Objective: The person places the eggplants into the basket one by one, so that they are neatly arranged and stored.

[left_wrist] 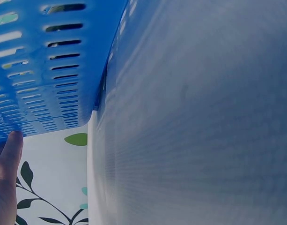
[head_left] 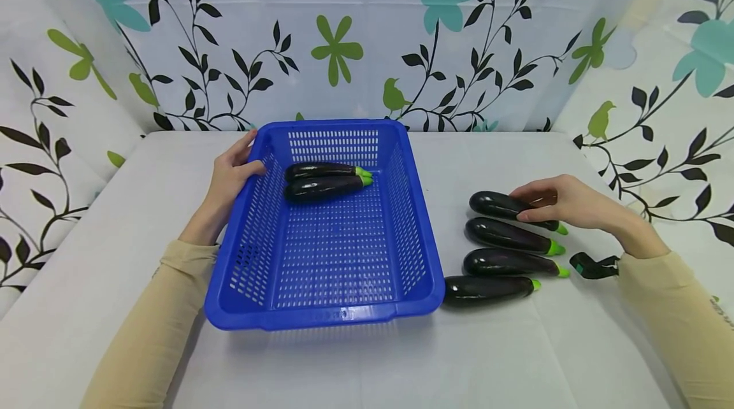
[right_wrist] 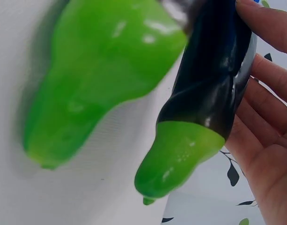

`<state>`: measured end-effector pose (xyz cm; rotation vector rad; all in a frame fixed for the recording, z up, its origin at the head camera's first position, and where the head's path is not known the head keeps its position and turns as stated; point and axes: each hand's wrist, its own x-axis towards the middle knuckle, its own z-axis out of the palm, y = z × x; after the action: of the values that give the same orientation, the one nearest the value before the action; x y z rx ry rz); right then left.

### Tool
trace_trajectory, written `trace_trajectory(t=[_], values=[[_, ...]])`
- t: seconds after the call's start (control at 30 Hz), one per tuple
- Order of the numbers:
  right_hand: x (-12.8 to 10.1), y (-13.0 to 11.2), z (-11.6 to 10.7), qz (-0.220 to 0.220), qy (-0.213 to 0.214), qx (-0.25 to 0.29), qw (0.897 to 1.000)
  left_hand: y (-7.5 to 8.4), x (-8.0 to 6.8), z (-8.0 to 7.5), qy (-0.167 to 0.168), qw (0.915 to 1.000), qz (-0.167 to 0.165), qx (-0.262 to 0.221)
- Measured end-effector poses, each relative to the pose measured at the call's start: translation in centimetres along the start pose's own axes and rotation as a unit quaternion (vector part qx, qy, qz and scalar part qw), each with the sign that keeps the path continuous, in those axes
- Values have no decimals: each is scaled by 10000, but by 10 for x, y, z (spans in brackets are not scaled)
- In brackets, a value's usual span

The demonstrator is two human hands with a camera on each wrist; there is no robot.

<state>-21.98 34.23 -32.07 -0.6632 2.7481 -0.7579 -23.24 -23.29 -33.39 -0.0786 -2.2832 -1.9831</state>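
My left hand (head_left: 228,173) grips the left rim of a blue plastic basket (head_left: 327,318), thumb over the edge. In the left wrist view a finger shows against the basket's slotted wall (left_wrist: 63,56). Two dark eggplants with green stem ends, a front eggplant (head_left: 321,188) and a back eggplant (head_left: 318,170), lie side by side in the basket's far part. On the right, my right hand (head_left: 568,200) pinches the farthest eggplant (head_left: 493,204) of a row between thumb and fingers. The right wrist view shows its green end (right_wrist: 178,157) near another eggplant's green end (right_wrist: 101,75).
Three more eggplants lie in the row nearer to me: one eggplant (head_left: 507,235), a second eggplant (head_left: 510,262), and the nearest eggplant (head_left: 487,290) against the basket's right side. A black strap-like object (head_left: 593,267) is by the right sleeve. Patterned cloth (head_left: 344,97) surrounds the white table (head_left: 401,371).
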Motion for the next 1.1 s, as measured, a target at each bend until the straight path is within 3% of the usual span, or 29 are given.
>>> trace_trajectory(t=[0.37,0.67,0.87,1.1], values=[[10,-12,-8,-264,46,-53,9996,1,0,0,-31,10000,-47,-40],[28,-39,-17,-330,211,-40,9992,0,0,1,7,9998,-62,-204],[39,-56,-24,-522,250,-54,9983,0,0,1,-14,9999,-91,-114],[46,-73,-27,-412,229,-205,9987,0,0,0,-20,10000,-66,-17]])
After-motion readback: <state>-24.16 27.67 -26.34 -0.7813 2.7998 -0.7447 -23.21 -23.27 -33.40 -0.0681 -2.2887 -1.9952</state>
